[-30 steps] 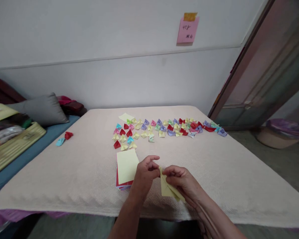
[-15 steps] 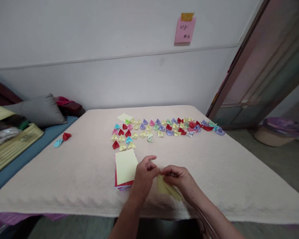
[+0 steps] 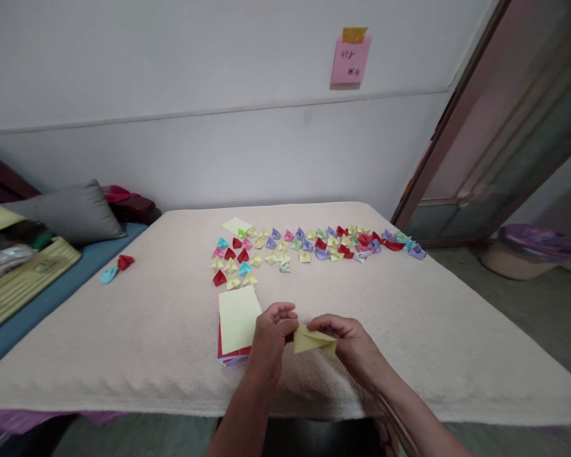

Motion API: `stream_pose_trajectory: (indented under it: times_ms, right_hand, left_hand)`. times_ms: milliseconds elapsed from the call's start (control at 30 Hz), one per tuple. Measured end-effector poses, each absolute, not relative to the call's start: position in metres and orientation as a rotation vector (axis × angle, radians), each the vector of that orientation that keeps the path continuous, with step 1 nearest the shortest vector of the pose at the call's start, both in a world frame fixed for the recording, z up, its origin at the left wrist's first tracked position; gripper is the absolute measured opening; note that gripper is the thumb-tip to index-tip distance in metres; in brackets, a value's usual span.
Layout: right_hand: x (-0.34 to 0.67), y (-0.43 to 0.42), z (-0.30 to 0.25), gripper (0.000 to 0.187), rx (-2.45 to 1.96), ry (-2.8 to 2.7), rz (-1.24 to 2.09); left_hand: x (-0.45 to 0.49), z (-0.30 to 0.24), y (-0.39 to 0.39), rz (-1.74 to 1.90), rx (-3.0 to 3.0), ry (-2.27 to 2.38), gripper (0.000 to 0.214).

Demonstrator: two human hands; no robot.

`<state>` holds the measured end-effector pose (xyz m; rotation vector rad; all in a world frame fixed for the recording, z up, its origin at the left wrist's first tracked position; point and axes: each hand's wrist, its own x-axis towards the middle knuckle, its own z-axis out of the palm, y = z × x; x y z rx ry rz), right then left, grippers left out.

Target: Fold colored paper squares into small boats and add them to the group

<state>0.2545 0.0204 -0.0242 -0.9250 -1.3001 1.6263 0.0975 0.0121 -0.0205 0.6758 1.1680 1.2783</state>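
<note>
Both my hands pinch one folded yellow paper (image 3: 313, 341) just above the near edge of the cloth-covered table (image 3: 147, 330). My left hand (image 3: 272, 335) grips its left corner with thumb and fingers closed. My right hand (image 3: 351, 346) holds its right side, fingers curled over the top fold. A stack of square papers (image 3: 238, 320), yellow sheet on top and red beneath, lies flat beside my left hand. Beyond it, several small folded paper pieces (image 3: 309, 246) in yellow, red, blue, purple and pink are spread in rows.
A loose yellow sheet (image 3: 236, 225) lies at the far end of the rows. A red piece (image 3: 124, 261) and a blue piece (image 3: 108, 275) sit apart at the table's left edge. A grey pillow (image 3: 66, 216) and clutter lie left. A pink note (image 3: 350, 58) hangs on the wall.
The yellow paper hung down in a long point from my right hand; now it is folded up into a compact shape held level between both hands.
</note>
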Motion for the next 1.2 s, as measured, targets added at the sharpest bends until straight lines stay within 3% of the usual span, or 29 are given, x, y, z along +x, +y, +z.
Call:
stream_pose_trajectory:
  times_ms: [100,233,467,667,967,1200]
  right_hand:
    - [0.254,0.022,-0.02,0.002,-0.909,-1.377,1.443]
    - [0.255,0.024,-0.017,0.01,-0.898,-1.256,1.422]
    - [0.254,0.025,-0.024,0.004,-1.0,-1.165,1.483]
    - [0.247,0.021,-0.025,0.012,-1.027,-1.18,1.512]
    - [0.243,0.019,-0.021,0.014,-1.074,-1.209,1.486]
    - [0.241,0.017,-0.023,0.014,-1.076,-1.19,1.464]
  left_hand:
    - [0.104,-0.023,0.009,1.191,0.709,1.155,0.027]
    - [0.109,-0.023,0.007,0.973,0.948,1.194,0.013]
    - [0.105,-0.014,0.01,1.41,1.033,1.302,0.021]
    - [0.113,-0.014,0.008,1.431,0.947,1.163,0.052]
    - [0.111,-0.013,0.008,1.432,0.959,1.247,0.039]
    - [0.118,-0.015,0.004,1.485,1.168,1.39,0.014]
